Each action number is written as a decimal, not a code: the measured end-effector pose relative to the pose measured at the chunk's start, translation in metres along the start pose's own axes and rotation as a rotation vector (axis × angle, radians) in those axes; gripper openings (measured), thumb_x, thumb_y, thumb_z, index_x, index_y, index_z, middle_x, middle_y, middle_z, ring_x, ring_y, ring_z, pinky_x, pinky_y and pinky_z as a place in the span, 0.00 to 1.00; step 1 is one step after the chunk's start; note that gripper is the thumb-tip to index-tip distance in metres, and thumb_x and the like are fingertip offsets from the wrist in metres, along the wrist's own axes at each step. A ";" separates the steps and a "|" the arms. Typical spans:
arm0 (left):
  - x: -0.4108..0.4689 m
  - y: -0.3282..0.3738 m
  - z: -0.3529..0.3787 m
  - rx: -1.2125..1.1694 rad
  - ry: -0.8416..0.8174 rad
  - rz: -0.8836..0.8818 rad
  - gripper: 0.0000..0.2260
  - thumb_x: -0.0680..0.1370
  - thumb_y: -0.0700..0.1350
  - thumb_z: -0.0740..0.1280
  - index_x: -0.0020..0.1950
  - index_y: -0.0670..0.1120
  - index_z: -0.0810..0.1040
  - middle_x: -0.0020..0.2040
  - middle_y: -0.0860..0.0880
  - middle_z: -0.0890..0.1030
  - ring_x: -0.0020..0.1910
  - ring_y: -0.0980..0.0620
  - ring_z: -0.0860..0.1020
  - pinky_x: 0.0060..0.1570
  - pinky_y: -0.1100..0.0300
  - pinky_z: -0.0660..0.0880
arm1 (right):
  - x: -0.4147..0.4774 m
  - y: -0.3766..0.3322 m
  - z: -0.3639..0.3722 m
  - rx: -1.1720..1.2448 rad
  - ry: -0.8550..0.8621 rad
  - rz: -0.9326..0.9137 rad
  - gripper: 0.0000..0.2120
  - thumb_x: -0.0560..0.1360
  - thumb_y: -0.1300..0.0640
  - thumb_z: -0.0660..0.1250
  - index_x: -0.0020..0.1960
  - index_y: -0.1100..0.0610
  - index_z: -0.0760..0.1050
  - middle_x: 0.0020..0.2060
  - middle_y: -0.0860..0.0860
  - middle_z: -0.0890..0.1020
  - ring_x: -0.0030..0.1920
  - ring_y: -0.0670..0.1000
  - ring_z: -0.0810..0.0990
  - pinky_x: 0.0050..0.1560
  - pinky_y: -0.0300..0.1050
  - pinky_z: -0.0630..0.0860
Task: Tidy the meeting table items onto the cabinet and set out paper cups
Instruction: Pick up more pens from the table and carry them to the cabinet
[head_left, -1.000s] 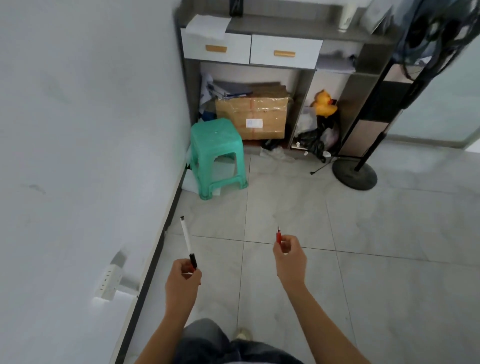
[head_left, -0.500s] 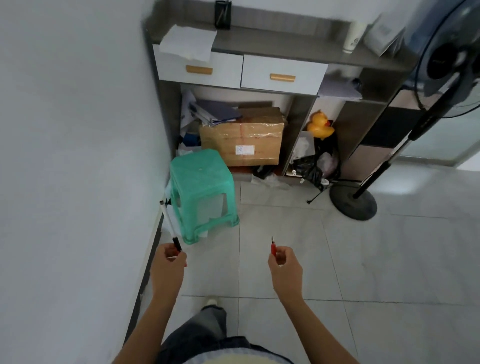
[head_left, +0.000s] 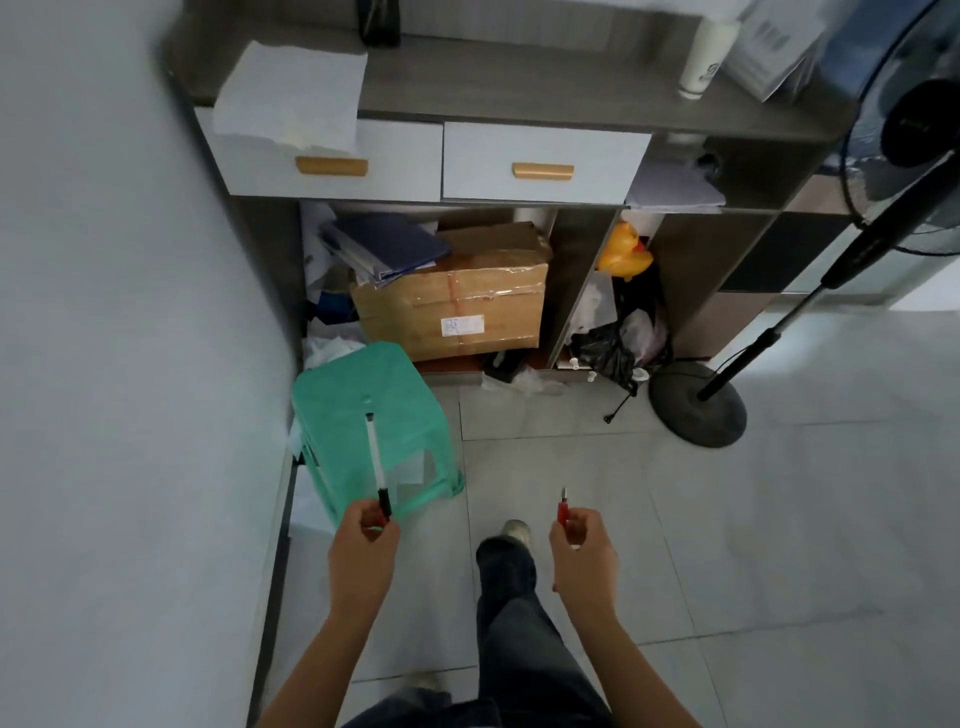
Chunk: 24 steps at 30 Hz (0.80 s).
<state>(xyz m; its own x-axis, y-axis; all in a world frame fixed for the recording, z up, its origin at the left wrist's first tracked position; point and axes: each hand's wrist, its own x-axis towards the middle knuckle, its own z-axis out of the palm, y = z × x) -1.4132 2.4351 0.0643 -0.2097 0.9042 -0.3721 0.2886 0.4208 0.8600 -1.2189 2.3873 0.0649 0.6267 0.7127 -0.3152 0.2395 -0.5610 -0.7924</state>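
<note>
Your fingers (head_left: 382, 525) of the left hand (head_left: 363, 558) are closed around the dark end of a white pen (head_left: 375, 457), which stands up and points forward over the green stool (head_left: 358, 415). The right hand (head_left: 584, 556) pinches a short red pen (head_left: 563, 512), and only its red top and small tip show above the fingers. So both hands are full, and each one carries a thing from the meeting table.

Compared with one second ago, the cabinet (head_left: 519, 98) fills much more of the view and the stool, which was far ahead, is now directly under your left hand. Your grip on the two pens looks the same. One leg is stepping forward. I judge that you are walking to the cabinet and are almost in reach of its top, so the putting down is the next step.

The cabinet top is a flat grey surface with a wood-like grain. A loose white sheet of paper (head_left: 291, 93) lies on its left corner and hangs over the drawer front. A tall white cup (head_left: 704, 57) stands at the right, and the middle part is free. The drawers are smooth and white with wooden handles. The stool is of thin, half-transparent plastic. The pens are slim and round, so on the smooth top they may roll.
</note>
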 end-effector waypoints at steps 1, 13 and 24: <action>0.014 0.008 0.001 -0.001 0.035 0.006 0.06 0.74 0.35 0.64 0.50 0.42 0.74 0.43 0.43 0.78 0.42 0.44 0.76 0.42 0.57 0.70 | 0.015 -0.008 0.006 0.001 -0.010 -0.016 0.05 0.74 0.59 0.64 0.47 0.51 0.69 0.37 0.45 0.76 0.41 0.54 0.78 0.44 0.54 0.80; 0.192 0.117 0.106 -0.028 0.265 -0.021 0.06 0.73 0.33 0.65 0.46 0.42 0.74 0.40 0.39 0.79 0.40 0.41 0.77 0.39 0.55 0.67 | 0.261 -0.143 0.007 0.078 -0.046 -0.177 0.03 0.75 0.60 0.63 0.47 0.55 0.70 0.36 0.53 0.77 0.33 0.52 0.77 0.32 0.39 0.77; 0.303 0.323 0.127 -0.211 0.339 0.269 0.12 0.73 0.32 0.65 0.38 0.49 0.71 0.35 0.49 0.77 0.36 0.49 0.75 0.39 0.60 0.72 | 0.379 -0.322 0.009 0.376 -0.162 -0.445 0.06 0.74 0.67 0.63 0.44 0.57 0.70 0.33 0.47 0.75 0.31 0.38 0.77 0.32 0.26 0.71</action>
<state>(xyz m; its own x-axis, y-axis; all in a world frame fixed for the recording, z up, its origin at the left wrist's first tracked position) -1.2650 2.8541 0.1850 -0.4566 0.8894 -0.0216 0.1857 0.1190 0.9754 -1.0656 2.8422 0.1959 0.3984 0.9165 0.0367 0.1557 -0.0282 -0.9874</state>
